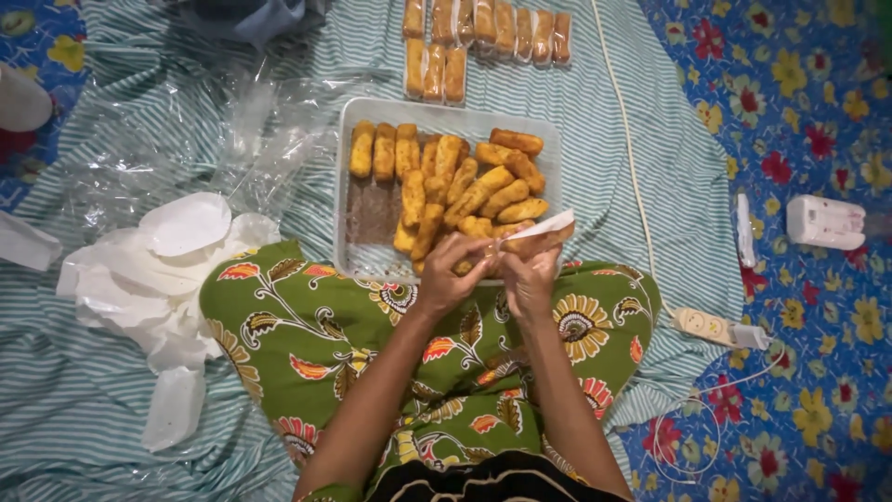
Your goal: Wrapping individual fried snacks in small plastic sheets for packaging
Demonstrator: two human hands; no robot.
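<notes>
My left hand (451, 270) and my right hand (530, 277) meet over the near edge of a white tray (346, 167). Together they hold a fried golden stick going into a small clear plastic wrapper (539, 234) with a white strip on top. The tray holds several loose fried sticks (469, 186), piled at its right side. Beyond the tray lie two rows of wrapped sticks (483, 23) on the striped cloth. My lap is covered by a green flowered skirt (307, 325).
A heap of white paper pieces (158, 270) and crumpled clear plastic (214, 139) lies left. A white sealing device (825, 221), a small white tool (745, 232) and a power strip (720, 328) with cord sit right on blue flowered cloth.
</notes>
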